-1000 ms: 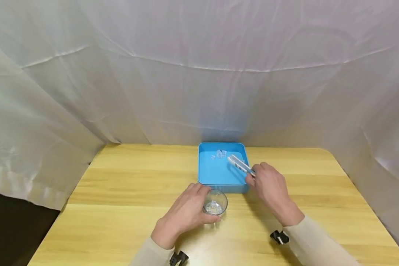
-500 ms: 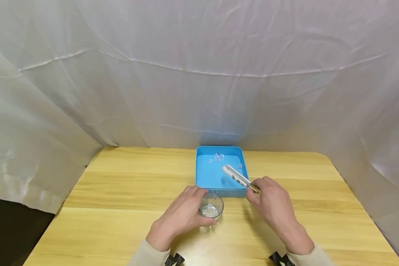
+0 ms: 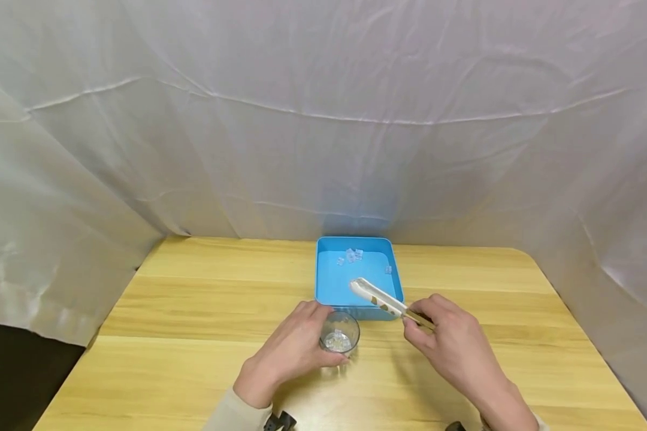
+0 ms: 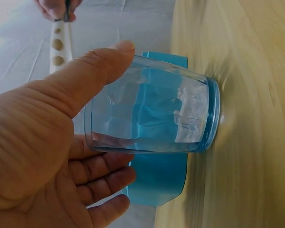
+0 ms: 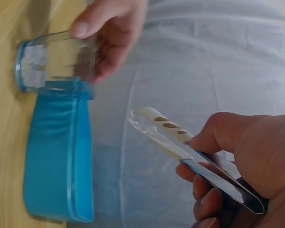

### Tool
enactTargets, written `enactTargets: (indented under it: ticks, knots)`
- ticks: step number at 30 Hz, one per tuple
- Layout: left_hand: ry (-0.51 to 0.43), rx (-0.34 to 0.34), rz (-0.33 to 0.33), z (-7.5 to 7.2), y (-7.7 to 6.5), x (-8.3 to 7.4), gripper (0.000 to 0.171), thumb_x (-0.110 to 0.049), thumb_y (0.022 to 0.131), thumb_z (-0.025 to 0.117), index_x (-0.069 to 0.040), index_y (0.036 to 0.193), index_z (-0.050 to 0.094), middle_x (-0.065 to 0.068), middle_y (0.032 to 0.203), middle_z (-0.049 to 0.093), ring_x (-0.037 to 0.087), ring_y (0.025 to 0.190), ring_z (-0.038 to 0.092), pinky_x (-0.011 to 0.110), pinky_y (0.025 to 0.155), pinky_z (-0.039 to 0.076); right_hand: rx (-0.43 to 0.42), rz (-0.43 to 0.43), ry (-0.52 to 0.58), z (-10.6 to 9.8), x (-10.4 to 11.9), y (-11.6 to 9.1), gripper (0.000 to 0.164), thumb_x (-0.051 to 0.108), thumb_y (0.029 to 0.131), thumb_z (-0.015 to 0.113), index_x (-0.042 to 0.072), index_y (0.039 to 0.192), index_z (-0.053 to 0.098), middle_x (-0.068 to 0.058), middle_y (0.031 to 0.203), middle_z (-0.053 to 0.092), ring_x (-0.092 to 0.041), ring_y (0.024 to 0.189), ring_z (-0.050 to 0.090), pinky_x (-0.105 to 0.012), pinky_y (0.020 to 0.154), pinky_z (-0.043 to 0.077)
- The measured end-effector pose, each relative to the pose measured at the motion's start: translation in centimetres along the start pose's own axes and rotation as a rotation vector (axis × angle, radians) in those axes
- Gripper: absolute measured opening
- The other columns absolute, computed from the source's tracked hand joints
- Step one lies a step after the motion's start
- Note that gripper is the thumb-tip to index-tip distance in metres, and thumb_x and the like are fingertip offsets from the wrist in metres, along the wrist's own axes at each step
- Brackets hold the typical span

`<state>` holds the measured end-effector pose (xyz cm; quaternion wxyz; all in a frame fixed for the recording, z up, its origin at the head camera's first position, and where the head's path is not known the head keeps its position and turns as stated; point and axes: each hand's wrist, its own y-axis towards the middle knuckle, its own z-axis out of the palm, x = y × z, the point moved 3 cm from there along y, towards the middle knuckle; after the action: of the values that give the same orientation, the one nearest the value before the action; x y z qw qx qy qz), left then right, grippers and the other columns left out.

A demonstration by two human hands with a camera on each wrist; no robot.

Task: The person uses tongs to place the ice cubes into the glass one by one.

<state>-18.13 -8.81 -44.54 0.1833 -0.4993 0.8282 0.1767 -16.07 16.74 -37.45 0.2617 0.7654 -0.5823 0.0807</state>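
My left hand (image 3: 293, 347) grips a clear glass (image 4: 152, 111) near its rim, thumb on one side and fingers on the other. The glass stands upright on the table with clear ice-like cubes (image 4: 192, 114) in its bottom. My right hand (image 3: 460, 341) pinches white-tipped tongs (image 5: 171, 130) with brown spots and metal handles. A clear cube (image 5: 137, 121) sits between the tong tips, which are held in the air above the near part of a blue tray (image 3: 358, 312). Several clear cubes (image 3: 351, 256) lie toward the back of that tray, and a single cube (image 3: 389, 270) lies by its right wall.
The wooden table (image 3: 194, 317) carries the glass and tray. A pale grey curtain (image 3: 302, 149) hangs behind the table and along its sides. The tray stands near the table's back edge, just beyond the glass.
My right hand has drawn back toward me, bringing the tongs from above the tray's right side to its front, nearer the glass. The left hand keeps its hold on the glass.
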Motion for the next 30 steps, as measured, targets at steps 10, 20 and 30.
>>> enactTargets:
  ticks: [10, 20, 30]
  knots:
    - [-0.007, -0.012, 0.001, 0.0, 0.1, 0.0, 0.082, -0.049, 0.078, 0.091, -0.007, 0.141, 0.059, 0.007, 0.132, 0.065, 0.023, 0.121, 0.058, 0.041, 0.103, 0.054, 0.093, -0.085, -0.011, -0.6, 1.2, -0.7, 0.013, 0.018, 0.088, 0.08, 0.029, 0.087, 0.073, 0.019, 0.081, 0.056, 0.002, 0.065, 0.043, -0.021, 0.058, 0.04]
    - [0.012, -0.002, -0.008, 0.0, 0.1, 0.0, 0.08, -0.05, 0.078, 0.091, -0.006, 0.137, 0.061, 0.006, 0.128, 0.066, 0.022, 0.116, 0.058, 0.041, 0.101, 0.054, 0.12, -0.178, -0.04, 0.0, 1.3, -1.1, 0.013, 0.017, 0.084, 0.08, 0.028, 0.085, 0.073, 0.023, 0.077, 0.053, 0.005, 0.061, 0.04, -0.018, 0.055, 0.037]
    - [0.021, -0.002, -0.001, 0.1, 0.1, 0.0, 0.082, -0.051, 0.079, 0.09, -0.006, 0.14, 0.06, 0.005, 0.128, 0.066, 0.022, 0.117, 0.058, 0.039, 0.101, 0.054, 0.132, -0.188, -0.051, 0.1, 1.1, -1.2, 0.013, 0.019, 0.085, 0.081, 0.028, 0.085, 0.072, 0.022, 0.076, 0.052, 0.004, 0.063, 0.04, -0.019, 0.056, 0.037]
